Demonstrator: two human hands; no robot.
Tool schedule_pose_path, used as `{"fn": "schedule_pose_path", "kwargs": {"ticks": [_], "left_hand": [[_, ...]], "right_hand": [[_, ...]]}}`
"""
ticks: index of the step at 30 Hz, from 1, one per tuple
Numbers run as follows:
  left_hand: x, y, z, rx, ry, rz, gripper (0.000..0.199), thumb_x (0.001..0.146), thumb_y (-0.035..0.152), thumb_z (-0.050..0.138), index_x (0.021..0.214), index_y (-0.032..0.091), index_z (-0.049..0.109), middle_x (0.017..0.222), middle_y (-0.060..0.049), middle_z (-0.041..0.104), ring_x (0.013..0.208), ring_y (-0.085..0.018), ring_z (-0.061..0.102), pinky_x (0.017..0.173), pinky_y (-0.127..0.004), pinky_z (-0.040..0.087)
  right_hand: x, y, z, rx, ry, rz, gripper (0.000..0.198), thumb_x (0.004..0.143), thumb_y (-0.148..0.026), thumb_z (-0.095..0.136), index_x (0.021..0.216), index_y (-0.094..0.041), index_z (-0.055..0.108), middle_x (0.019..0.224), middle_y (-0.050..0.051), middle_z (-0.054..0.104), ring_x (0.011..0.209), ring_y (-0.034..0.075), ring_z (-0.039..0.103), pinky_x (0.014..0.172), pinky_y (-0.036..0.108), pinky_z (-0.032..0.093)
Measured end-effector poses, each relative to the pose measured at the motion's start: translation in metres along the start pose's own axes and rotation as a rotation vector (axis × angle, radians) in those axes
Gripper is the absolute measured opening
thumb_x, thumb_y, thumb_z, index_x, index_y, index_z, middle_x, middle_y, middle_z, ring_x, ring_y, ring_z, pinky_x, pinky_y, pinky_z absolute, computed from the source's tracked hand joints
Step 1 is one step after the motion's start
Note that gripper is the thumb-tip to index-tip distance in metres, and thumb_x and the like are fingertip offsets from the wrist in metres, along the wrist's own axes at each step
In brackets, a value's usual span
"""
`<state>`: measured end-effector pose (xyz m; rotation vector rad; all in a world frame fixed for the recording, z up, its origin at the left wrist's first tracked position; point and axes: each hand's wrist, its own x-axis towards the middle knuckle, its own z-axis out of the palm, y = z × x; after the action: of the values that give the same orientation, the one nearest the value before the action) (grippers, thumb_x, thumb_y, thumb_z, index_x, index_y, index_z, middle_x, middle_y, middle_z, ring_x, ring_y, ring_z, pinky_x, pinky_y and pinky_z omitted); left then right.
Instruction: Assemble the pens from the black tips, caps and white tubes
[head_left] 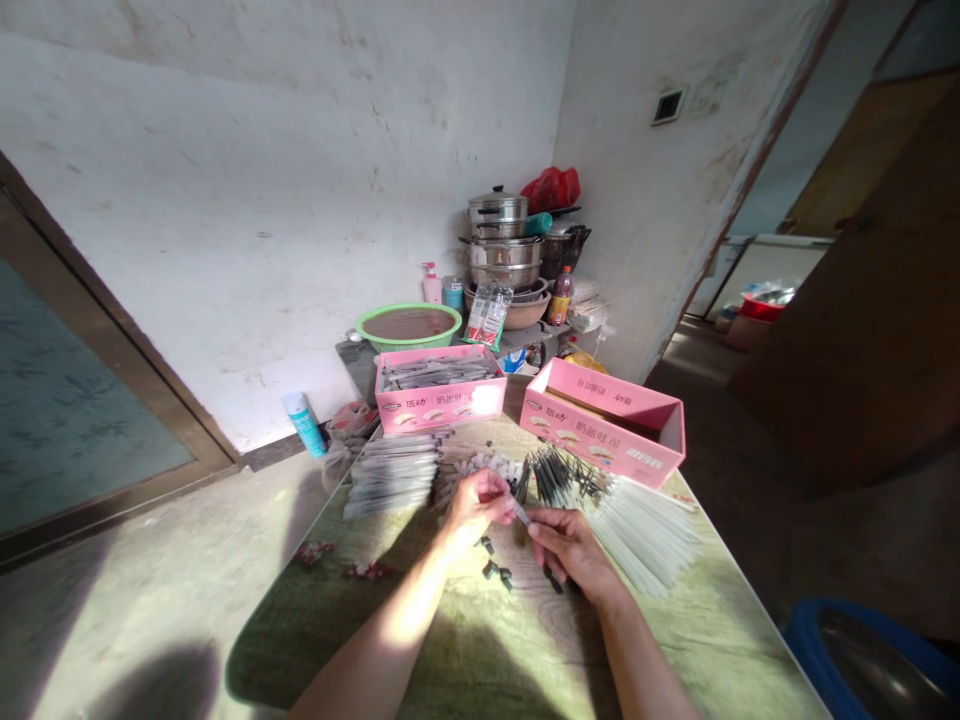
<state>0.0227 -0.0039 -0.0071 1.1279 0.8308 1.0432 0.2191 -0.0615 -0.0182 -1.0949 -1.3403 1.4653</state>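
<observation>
Over the middle of the table, my left hand [480, 500] and my right hand [564, 543] are close together, fingers pinched on opposite ends of a small whitish translucent tube piece [520, 511]. Short black pieces [491, 570], like small caps, lie below my hands. To the right fans a bundle of long thin white sticks [645, 535], like pen refills, their dark tips [551, 474] pointing inward. Behind my left hand sits a pile of short whitish pieces [487, 465], partly hidden. A stack of slim translucent pen-like sticks [394, 475] lies at the left.
A pink box [442, 405] at the back left holds many slim sticks; another pink box [600, 435] stands back right. Behind them are a green-rimmed basin [409, 325] and stacked steel pots [502, 250]. A blue tub [862, 660] stands beyond the table's right edge.
</observation>
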Motion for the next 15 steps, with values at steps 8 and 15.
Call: {"fn": "schedule_pose_path", "kwargs": {"ticks": [8, 15], "left_hand": [[0.001, -0.005, 0.006, 0.015, -0.056, 0.029, 0.056, 0.064, 0.047, 0.094, 0.096, 0.018, 0.059, 0.066, 0.001, 0.067, 0.058, -0.016, 0.067, 0.054, -0.025, 0.052], [0.001, 0.011, -0.018, -0.011, 0.038, 0.047, 0.045, 0.075, 0.044, 0.085, 0.103, 0.019, 0.061, 0.079, -0.001, 0.070, 0.067, -0.016, 0.069, 0.061, -0.027, 0.056]], "right_hand": [[0.003, 0.002, 0.003, 0.037, 0.021, -0.019, 0.053, 0.089, -0.055, 0.076, 0.123, -0.014, 0.070, 0.062, -0.001, 0.069, 0.033, 0.006, 0.042, 0.036, 0.019, 0.026], [0.001, -0.007, 0.008, 0.087, 0.058, -0.009, 0.069, 0.090, -0.058, 0.073, 0.140, -0.014, 0.059, 0.070, 0.004, 0.074, 0.037, 0.011, 0.055, 0.034, 0.019, 0.029]]}}
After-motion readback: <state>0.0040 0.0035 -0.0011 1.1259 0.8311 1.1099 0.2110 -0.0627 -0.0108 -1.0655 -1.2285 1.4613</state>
